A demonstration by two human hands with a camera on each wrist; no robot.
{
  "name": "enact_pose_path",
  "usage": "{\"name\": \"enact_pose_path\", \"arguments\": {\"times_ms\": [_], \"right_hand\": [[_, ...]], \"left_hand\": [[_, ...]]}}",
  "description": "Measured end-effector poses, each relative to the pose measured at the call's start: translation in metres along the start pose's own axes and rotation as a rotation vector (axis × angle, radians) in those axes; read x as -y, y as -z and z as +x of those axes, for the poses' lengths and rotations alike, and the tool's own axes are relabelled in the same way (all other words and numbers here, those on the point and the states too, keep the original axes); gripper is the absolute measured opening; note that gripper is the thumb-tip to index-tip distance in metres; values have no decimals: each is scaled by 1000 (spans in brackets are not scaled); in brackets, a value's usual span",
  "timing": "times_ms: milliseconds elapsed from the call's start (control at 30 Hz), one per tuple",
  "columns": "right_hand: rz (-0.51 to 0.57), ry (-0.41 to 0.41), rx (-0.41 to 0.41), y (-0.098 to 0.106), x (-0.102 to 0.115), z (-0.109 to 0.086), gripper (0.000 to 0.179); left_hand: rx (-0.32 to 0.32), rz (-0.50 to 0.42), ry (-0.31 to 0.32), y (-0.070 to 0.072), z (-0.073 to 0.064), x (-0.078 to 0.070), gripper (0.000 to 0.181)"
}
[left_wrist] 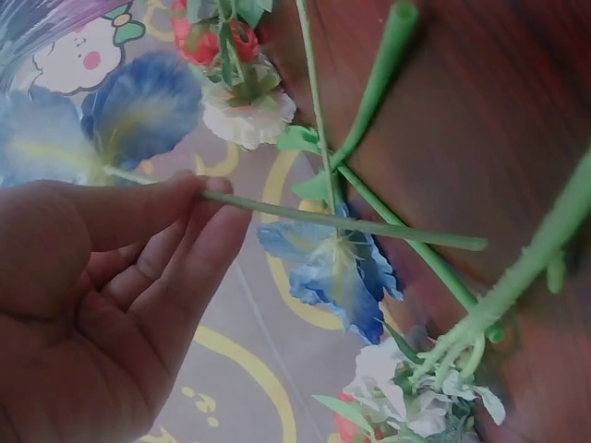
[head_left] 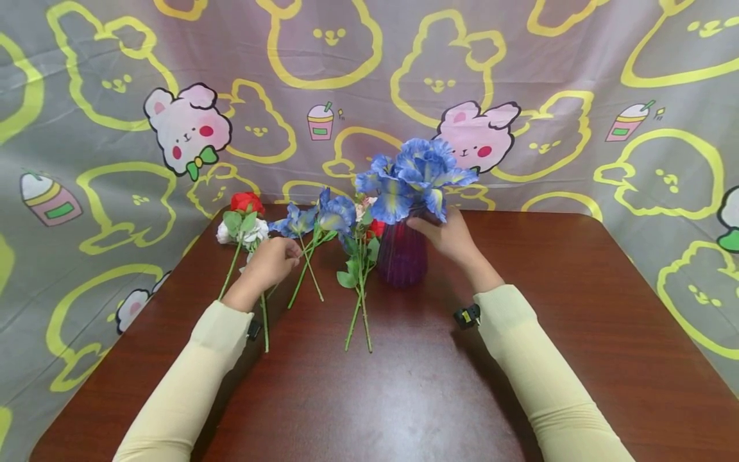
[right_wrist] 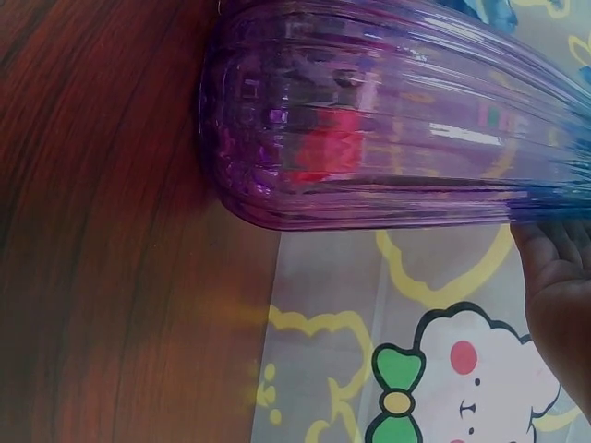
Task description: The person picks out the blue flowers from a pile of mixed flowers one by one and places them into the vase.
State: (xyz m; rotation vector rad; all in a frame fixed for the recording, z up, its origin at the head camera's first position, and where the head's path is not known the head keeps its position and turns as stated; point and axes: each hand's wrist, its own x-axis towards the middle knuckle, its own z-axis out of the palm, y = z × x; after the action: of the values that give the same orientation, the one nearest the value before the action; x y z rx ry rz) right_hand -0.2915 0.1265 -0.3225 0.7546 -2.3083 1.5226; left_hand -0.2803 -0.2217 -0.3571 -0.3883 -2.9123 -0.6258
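Observation:
Between thumb and fingertips, my left hand [head_left: 268, 266] pinches the thin green stem of a blue iris [left_wrist: 143, 111]. The stem's cut end points down toward the table. My right hand [head_left: 453, 240] grips the narrow neck of a purple ribbed glass vase [head_left: 402, 256], thumb over its front; the other fingers are partly hidden behind. Large blue irises [head_left: 412, 176] stand in the vase, their blooms spreading above the rim. Another blue iris [left_wrist: 342, 272] lies beyond the left hand, its stem crossing a thicker green one.
Left of the left hand lie a red flower [head_left: 247, 203] and white flowers [head_left: 254, 232] with long stems. Leafy stems [head_left: 359, 276] with pale and red blooms lie just left of the vase. A patterned cloth [head_left: 358, 58] hangs behind the brown table [head_left: 375, 404].

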Motion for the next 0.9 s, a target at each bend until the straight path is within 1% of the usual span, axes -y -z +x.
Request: {"name": "enact_pose_path", "arguments": {"times_ms": [100, 167, 300, 600, 700, 800, 900], "right_hand": [[-4, 4, 0, 0, 0, 0, 46], [-11, 4, 1, 1, -1, 0, 50], [-3, 10, 5, 1, -1, 1, 52], [6, -2, 8, 1, 1, 1, 55], [-1, -10, 12, 1, 1, 1, 55], [-13, -14, 14, 1, 3, 1, 54], [-12, -12, 22, 2, 4, 1, 54]], "left_hand": [[-41, -30, -3, 0, 1, -3, 9], [-68, -58, -1, 0, 1, -5, 11], [-125, -122, 3, 0, 0, -11, 9], [-225, -331, 15, -3, -3, -32, 14], [-261, -406, 10, -6, -3, -39, 13], [-305, -460, -7, -10, -2, -45, 12], [-331, -516, -21, -14, -2, -51, 13]]}}
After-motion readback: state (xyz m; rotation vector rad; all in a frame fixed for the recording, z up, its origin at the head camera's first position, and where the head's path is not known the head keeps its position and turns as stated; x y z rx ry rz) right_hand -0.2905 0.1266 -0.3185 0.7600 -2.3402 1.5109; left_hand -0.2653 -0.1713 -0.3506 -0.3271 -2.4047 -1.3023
